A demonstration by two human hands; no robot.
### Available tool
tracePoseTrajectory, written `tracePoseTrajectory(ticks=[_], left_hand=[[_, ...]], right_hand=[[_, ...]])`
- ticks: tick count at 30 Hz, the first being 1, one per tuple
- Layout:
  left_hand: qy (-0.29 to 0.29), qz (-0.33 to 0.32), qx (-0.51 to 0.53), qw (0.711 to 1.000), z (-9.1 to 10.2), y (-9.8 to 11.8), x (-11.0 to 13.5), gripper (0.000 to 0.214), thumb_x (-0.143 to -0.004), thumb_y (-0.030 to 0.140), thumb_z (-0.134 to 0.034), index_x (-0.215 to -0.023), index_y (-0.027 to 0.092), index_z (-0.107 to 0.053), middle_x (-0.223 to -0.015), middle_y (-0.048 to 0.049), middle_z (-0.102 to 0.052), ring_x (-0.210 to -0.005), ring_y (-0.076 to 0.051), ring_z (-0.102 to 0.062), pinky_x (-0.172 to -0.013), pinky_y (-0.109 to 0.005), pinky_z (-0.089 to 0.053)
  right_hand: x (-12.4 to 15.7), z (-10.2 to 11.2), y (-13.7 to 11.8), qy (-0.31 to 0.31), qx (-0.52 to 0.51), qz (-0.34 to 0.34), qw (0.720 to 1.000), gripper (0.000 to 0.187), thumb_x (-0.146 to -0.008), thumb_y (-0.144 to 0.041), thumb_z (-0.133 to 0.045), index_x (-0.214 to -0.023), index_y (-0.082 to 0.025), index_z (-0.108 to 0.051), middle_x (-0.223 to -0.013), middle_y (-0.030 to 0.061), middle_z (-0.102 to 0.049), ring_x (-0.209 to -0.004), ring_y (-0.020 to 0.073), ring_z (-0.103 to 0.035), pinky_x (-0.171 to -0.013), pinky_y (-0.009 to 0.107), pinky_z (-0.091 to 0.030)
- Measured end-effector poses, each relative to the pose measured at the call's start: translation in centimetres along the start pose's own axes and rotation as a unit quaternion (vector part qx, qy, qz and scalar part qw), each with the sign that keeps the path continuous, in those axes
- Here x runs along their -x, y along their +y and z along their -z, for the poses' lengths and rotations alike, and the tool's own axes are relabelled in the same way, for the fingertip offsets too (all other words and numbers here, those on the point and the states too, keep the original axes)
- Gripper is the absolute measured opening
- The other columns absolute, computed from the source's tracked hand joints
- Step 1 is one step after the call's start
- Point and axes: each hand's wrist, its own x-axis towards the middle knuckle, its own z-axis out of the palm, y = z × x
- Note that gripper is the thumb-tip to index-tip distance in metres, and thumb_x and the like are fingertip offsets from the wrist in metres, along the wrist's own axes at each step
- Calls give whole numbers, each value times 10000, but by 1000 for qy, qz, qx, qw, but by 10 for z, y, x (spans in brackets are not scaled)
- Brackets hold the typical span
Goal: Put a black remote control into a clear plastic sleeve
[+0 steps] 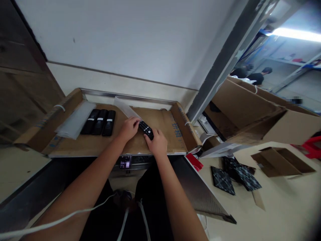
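A black remote control lies on the cardboard-covered tabletop, its far end going into a clear plastic sleeve. My left hand is closed on the sleeve's mouth around the remote's far end. My right hand is closed on the remote's near end. Three more black remotes lie side by side to the left.
A stack of clear plastic sleeves lies at the far left of the tabletop. A large open cardboard box stands on the right. Flat cardboard and dark patterned packets lie on the floor. A person sits far back right.
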Motion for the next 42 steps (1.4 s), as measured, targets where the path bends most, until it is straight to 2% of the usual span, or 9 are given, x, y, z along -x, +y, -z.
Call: tracePoseTrajectory(ticks=[3,9,15,18,23,29,35,42], left_hand=[[-2,-1,5,1000,-1,3,1,163,-883,128,-530,-938,187,-671,-946,-63,-720,-877,-195,-662,-843,-344,-538],[1,-13,29,999,-5,11,3,147,-885,126,-537,-940,186,-660,-921,-54,-708,-850,-182,-652,-810,-326,-532],[36,19,33,999,-4,13,3,126,-901,157,-538,-947,184,-652,-906,-45,-690,-788,-165,-624,-762,-302,-514],[27,17,33,999,-4,14,4,124,-891,161,-552,-960,192,-650,-907,-37,-695,-785,-159,-625,-765,-294,-512],[4,10,47,999,-6,16,6,114,-871,145,-546,-926,194,-633,-883,-26,-682,-770,-150,-616,-752,-288,-513],[33,33,48,998,-2,18,6,180,-830,156,-588,-1007,187,-600,-914,-42,-640,-798,-159,-609,-747,-297,-518],[34,36,31,998,0,18,6,201,-763,101,-578,-946,181,-596,-889,-44,-625,-790,-164,-607,-735,-296,-522],[21,51,17,998,-2,17,6,134,-768,98,-559,-847,193,-609,-816,-29,-655,-723,-162,-601,-710,-296,-504]], right_hand=[[0,1,0,-7,3,-4,1000,514,-958,-519,-503,-1387,-234,-502,-1178,107,-609,-1034,232,-602,-823,298,-459],[-1,3,-3,-39,19,-13,999,624,-978,-518,-448,-1537,-279,-308,-1298,126,-564,-1035,245,-621,-816,320,-484],[0,5,-5,-28,15,3,999,581,-972,-502,-459,-1505,-292,-362,-1257,95,-595,-978,233,-645,-788,312,-496],[1,5,-6,-24,15,6,1000,578,-963,-499,-473,-1491,-282,-383,-1260,93,-599,-992,235,-643,-801,314,-496],[0,8,-8,-46,29,3,998,625,-971,-499,-452,-1534,-267,-310,-1270,120,-593,-1012,243,-638,-811,320,-493],[0,10,-9,-55,27,3,998,617,-994,-476,-398,-1558,-267,-261,-1252,135,-587,-991,249,-640,-807,323,-492],[1,7,-7,-39,21,3,999,612,-993,-497,-400,-1549,-273,-278,-1243,119,-599,-979,249,-645,-796,327,-501],[0,6,-6,-44,13,13,999,594,-997,-486,-399,-1538,-261,-301,-1265,118,-612,-1034,246,-636,-839,325,-497]])
